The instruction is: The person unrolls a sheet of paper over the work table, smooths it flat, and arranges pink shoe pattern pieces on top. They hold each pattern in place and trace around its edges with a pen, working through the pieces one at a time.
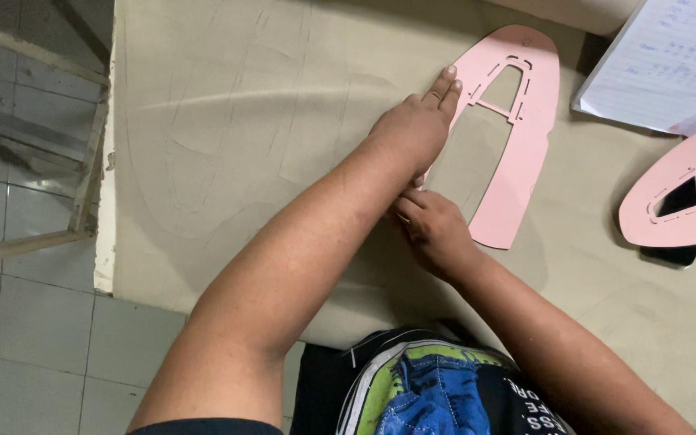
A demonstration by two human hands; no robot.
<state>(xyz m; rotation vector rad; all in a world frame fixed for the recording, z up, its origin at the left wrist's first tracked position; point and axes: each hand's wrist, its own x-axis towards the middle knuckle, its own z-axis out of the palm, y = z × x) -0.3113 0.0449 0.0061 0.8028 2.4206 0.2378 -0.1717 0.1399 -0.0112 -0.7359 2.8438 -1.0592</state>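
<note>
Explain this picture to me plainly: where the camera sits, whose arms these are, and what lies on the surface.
There is no machine here. The single picture comes from a camera worn on a person's head, looking down at their own two bare arms. The left hand presses flat on the edge of a pink, shoe-shaped card template with cut-out slots. The right hand sits just below it, fingers curled at the template's inner edge; whether it holds a pen is hidden. Both rest on a beige cloth sheet covering the table, marked with faint traced lines. A second pink template and a lined paper notebook lie to the right.
</note>
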